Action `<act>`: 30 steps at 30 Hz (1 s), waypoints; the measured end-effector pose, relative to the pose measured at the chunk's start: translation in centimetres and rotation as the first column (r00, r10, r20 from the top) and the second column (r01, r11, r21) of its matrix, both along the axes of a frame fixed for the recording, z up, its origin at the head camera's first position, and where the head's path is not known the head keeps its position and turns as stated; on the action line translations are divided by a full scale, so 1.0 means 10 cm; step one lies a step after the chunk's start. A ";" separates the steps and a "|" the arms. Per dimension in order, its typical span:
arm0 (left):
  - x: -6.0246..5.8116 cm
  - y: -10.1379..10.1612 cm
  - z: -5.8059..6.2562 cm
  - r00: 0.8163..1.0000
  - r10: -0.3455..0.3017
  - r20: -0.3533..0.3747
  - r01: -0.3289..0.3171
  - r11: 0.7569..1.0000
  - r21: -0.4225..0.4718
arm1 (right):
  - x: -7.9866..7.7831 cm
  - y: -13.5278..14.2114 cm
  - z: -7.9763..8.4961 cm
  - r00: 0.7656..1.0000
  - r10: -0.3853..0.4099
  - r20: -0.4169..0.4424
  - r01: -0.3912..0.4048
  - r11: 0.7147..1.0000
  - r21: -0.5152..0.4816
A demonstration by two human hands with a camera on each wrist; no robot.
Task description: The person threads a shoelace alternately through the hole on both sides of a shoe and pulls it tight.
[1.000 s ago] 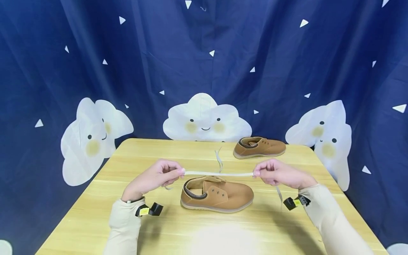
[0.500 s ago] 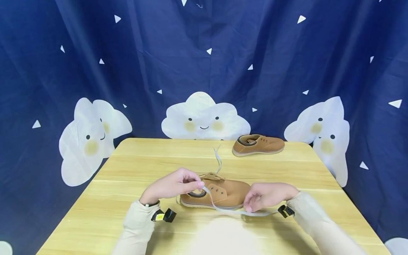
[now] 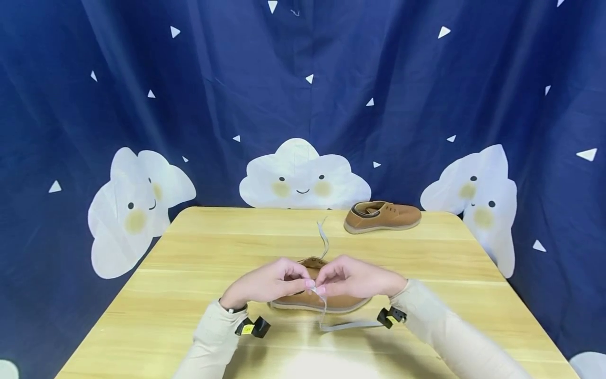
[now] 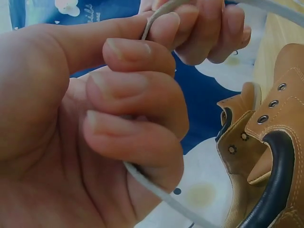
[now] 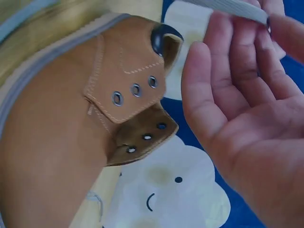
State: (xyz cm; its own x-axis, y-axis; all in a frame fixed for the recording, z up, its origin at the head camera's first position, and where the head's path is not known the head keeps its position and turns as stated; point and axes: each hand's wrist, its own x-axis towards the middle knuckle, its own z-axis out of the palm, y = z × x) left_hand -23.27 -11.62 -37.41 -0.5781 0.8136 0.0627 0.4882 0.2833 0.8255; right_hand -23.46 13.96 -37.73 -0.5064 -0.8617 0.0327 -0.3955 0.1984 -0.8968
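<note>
A brown shoe [image 3: 341,303] lies side-on at the middle of the table, partly hidden behind both hands. Its eyelet flaps [image 5: 137,90] stand spread apart, and no lace passes through the eyelets in view. My left hand [image 3: 270,281] pinches a pale grey flat shoelace [image 3: 352,326] between thumb and index finger, other fingers curled. Fingertips of my right hand [image 3: 362,279] meet them above the shoe and pinch the lace close to its tip. From there the lace hangs down in front of the shoe and trails right. Another stretch of lace [image 4: 156,190] runs below my left fingers.
A second brown shoe [image 3: 382,217] stands at the back right of the wooden table [image 3: 227,231]. Behind the near shoe, a grey length of lace [image 3: 324,239] lies on the wood. A blue curtain [image 3: 303,68] with cloud prints hangs past the far edge.
Both hands have come together from a wide, taut hold on the lace and lowered over the near shoe. The lace now hangs slack in front of it.
</note>
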 end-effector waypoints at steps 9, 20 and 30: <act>-0.06 -0.06 -0.08 1.000 -0.016 0.006 0.016 0.999 -0.049 | 0.06 0.22 -0.06 0.997 -0.045 0.059 0.044 0.999 0.018; -0.11 -0.22 -0.06 0.998 0.055 0.007 -0.053 0.992 -0.114 | 0.15 0.54 -0.30 0.998 0.011 0.062 -0.018 0.994 0.110; 0.01 0.01 -0.07 0.996 -0.017 -0.085 0.008 0.994 -0.110 | 0.15 0.25 -0.35 0.998 -0.035 -0.050 0.040 0.995 0.091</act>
